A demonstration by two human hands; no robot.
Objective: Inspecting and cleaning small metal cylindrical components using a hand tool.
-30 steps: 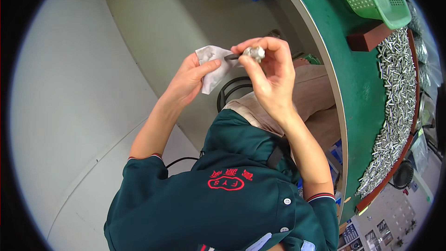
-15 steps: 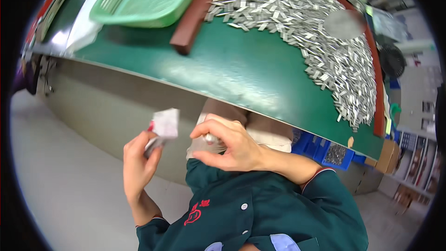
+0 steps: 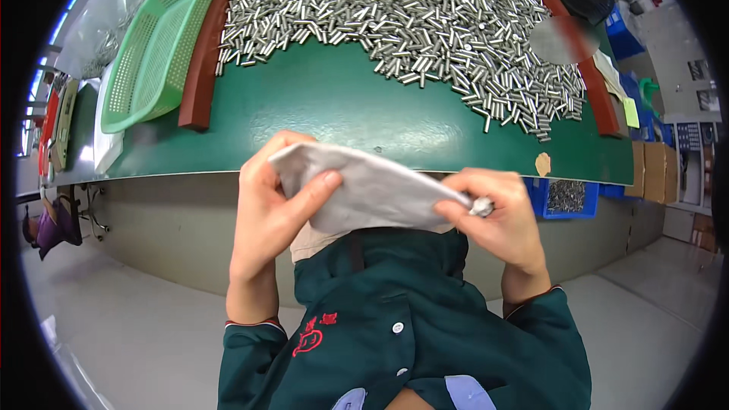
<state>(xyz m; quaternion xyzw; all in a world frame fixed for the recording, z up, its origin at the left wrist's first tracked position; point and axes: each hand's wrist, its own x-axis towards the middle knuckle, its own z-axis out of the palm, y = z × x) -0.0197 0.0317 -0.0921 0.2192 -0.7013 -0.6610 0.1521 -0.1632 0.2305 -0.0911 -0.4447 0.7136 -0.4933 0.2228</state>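
Observation:
A thin pale-grey sheet (image 3: 372,193), cloth or paper, stretches between my two hands just off the table's front edge. My left hand (image 3: 277,205) pinches its left end, thumb lying on the near face and fingers behind. At the other end my right hand (image 3: 493,212) grips the sheet's narrow corner between thumb and fingers. A small shiny silvery bit (image 3: 481,206) sticks out of that same grip; its kind is unclear. Beyond my hands, a large heap of short metal pins (image 3: 395,7) covers the back of the green table (image 3: 326,99).
Reddish-brown bars (image 3: 201,91) (image 3: 596,99) flank the pins. A green plastic basket (image 3: 156,53) stands at the left. Below the right edge hangs a blue bin (image 3: 566,199) of metal parts. A beige scrap (image 3: 542,164) lies near the edge. Another person in purple (image 3: 59,229) is far left.
The folded whitish piece in my left hand is now spread out as a sheet. My right hand has moved rightward and taken its other end. The head view has shifted too.

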